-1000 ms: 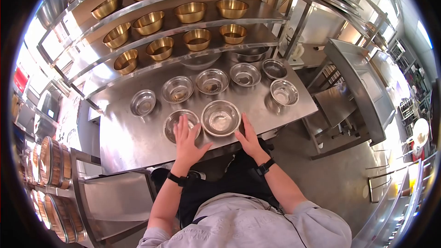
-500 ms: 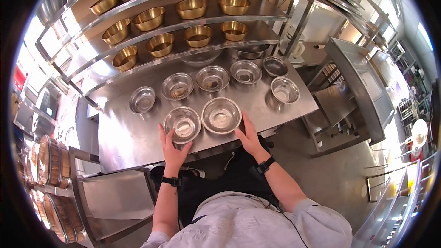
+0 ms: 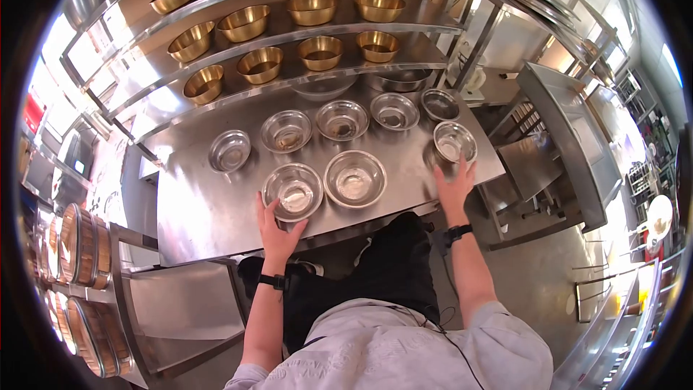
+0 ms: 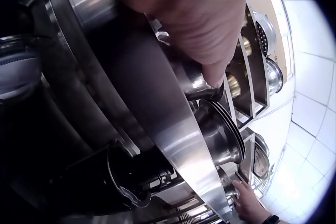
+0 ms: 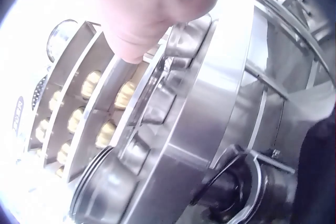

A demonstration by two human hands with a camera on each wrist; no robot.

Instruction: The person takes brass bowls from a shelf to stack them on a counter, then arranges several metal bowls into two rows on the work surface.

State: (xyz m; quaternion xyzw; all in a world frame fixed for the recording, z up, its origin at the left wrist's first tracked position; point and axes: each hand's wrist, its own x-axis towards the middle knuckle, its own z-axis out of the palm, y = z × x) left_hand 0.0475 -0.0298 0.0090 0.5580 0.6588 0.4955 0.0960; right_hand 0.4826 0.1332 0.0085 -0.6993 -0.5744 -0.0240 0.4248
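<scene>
Two steel bowls stand side by side at the table's front edge, the left one (image 3: 292,193) and the right one (image 3: 355,179). My left hand (image 3: 280,235) is at the near left side of the left bowl, thumb and fingers spread and uncurled; in the left wrist view, this hand (image 4: 194,16) has a fingertip at a bowl rim. A smaller steel bowl (image 3: 455,142) stands at the table's right end, with my right hand (image 3: 455,191) at its near side, fingers extended. The right wrist view shows this hand (image 5: 152,11) over a steel bowl (image 5: 186,40); contact is unclear.
Several more steel bowls (image 3: 286,131) stand in a row behind. Shelves (image 3: 281,35) above the table's back hold brass-coloured bowls (image 3: 260,65). The steel table (image 3: 191,209) ends close to my body. At the right is a metal stand (image 3: 577,159).
My left hand has moved from above the left bowl to its near left side. My right hand has left the right front bowl and moved right to the smaller bowl. The view has shifted slightly.
</scene>
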